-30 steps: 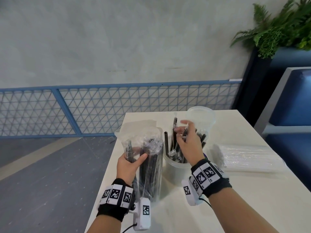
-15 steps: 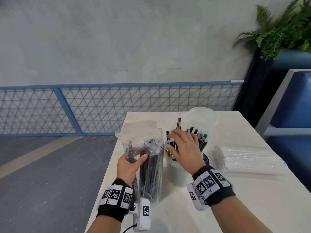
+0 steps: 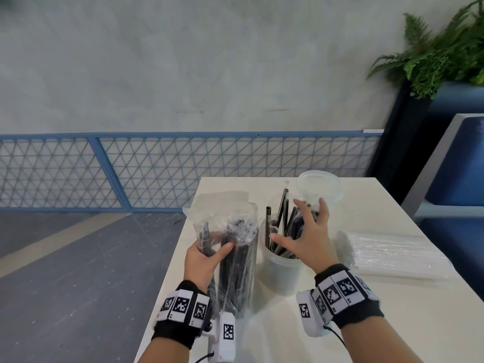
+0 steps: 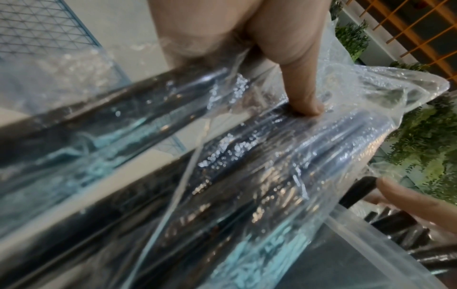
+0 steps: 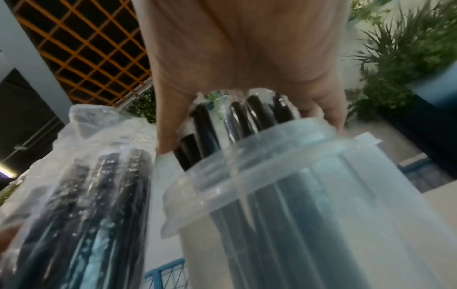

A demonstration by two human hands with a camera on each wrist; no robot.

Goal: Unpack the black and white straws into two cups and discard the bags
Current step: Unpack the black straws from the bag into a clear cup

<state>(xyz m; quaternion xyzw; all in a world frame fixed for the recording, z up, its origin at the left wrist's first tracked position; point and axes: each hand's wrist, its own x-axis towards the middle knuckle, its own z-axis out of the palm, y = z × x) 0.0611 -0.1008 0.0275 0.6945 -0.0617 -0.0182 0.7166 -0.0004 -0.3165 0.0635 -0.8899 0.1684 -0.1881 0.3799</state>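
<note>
In the head view, the left hand (image 3: 203, 259) gripped a clear bag of black straws (image 3: 237, 260) standing upright near the left edge of the table (image 3: 301, 334), its fingers and thumb curled round the plastic. Just beside it stood a frosted cup (image 3: 281, 273) with loose black straws (image 3: 284, 226) leaning in it. The right hand (image 3: 307, 243) was spread over their tops, fingers straight and splayed, holding nothing. A second cup (image 3: 320, 188), apparently without straws, stood behind the first, and a bag of white straws (image 3: 392, 254) lay flat on the table to the right, unopened as far as could be told. From the left wrist, the thumb (image 4: 300, 84) pressed into the crinkled plastic over the dark straws, and a fingertip of the other hand (image 4: 418, 201) showed at the lower right by the cup's rim. From the right wrist, the palm sat over the straw tops sticking out of the cup, with the bag close on the left. The step in hand looked like settling a batch of black straws into the first cup, with the bag still well filled. The next move probably called for the right hand to reach into the bag's open top for more straws while the left kept it upright.
</note>
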